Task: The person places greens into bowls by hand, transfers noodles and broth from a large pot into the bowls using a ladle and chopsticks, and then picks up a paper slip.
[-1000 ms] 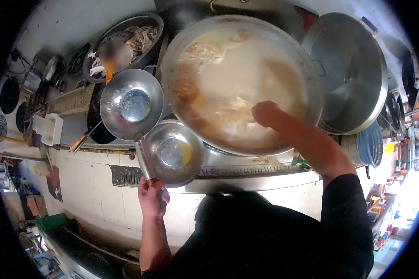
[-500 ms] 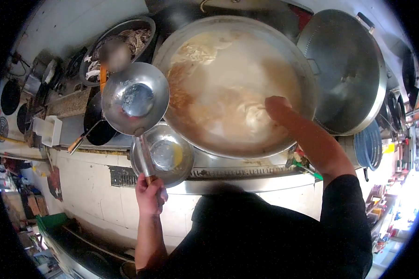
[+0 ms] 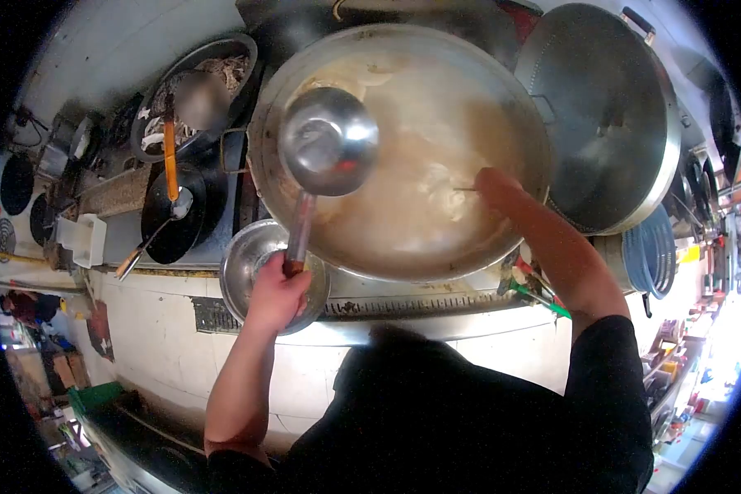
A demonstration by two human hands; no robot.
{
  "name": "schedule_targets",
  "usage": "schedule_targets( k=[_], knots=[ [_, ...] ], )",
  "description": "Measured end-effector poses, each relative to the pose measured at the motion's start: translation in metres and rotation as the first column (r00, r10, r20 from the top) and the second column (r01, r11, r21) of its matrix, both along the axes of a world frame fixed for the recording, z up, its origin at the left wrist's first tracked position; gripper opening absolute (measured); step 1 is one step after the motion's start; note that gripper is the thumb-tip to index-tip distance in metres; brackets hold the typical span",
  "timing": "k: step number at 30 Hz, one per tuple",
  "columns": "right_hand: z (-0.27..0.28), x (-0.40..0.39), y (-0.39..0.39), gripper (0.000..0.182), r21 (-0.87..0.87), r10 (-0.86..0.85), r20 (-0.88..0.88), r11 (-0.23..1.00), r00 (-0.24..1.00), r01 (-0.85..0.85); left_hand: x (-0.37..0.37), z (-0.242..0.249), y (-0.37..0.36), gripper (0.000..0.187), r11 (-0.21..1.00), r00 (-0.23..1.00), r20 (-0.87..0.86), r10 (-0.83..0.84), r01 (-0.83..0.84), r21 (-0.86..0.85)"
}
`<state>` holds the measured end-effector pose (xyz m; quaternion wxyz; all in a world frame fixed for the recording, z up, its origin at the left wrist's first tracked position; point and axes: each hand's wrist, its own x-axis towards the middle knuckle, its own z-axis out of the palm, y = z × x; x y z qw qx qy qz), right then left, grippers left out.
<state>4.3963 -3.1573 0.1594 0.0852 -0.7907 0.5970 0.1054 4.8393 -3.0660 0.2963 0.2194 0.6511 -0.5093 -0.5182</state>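
Observation:
A large, wide pot (image 3: 259, 177) of cloudy, steaming broth (image 3: 428, 99) stands before me. My left hand (image 3: 280, 292) is closed round the handle of a big metal ladle (image 3: 329, 144), whose round bowl hangs over the pot's left side. Below that hand lies a metal bowl (image 3: 237, 276) on the counter edge. Over the pot's right half, my right hand (image 3: 496, 189) is closed on a thin stick-like handle (image 3: 464, 189). Its other end is lost in the swirling broth. Pale shapes show near it, too blurred to name.
At upper left stands an oval tub (image 3: 237, 51) with dark and white pieces. A black pan (image 3: 160, 235) with an orange-handled utensil (image 3: 170, 160) sits below. On the right lean a large metal vessel (image 3: 609, 156) and a blue basket (image 3: 650, 255). A green handle (image 3: 547, 301) lies at the counter edge.
My left hand has carried the ladle rightward, from above the metal bowl and black pan to over the pot. My right hand stays over the broth, barely moved.

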Motion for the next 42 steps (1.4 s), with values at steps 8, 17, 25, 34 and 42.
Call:
schedule_targets(
  k=[8,17,25,34,42],
  knots=[
    [-0.014,-0.036,-0.004,0.017,0.039,-0.135,0.015,0.99,0.991,0.135,-0.045,-0.036,-0.051,0.024,0.887,0.763,0.563,-0.317,0.448,-0.108],
    [-0.008,-0.077,-0.017,0.025,0.099,-0.298,-0.026,0.949,0.954,0.299,-0.121,-0.065,-0.098,0.026,0.862,0.642,0.666,-0.38,0.507,0.004],
    [-0.012,-0.062,-0.037,0.019,-0.038,-0.02,0.23,0.999,0.973,0.03,-0.14,-0.099,-0.121,0.03,0.854,0.611,0.682,-0.402,0.519,0.039],
    [0.012,-0.035,-0.076,0.022,-0.121,-0.186,0.35,0.963,0.918,0.242,-0.116,-0.081,-0.121,0.043,0.835,0.677,0.552,-0.488,0.547,0.067],
    [0.02,-0.041,-0.095,0.023,-0.057,0.029,-0.076,0.998,0.997,-0.033,-0.094,-0.098,-0.106,0.023,0.846,0.952,-0.197,-0.234,0.299,0.441]
  ],
)
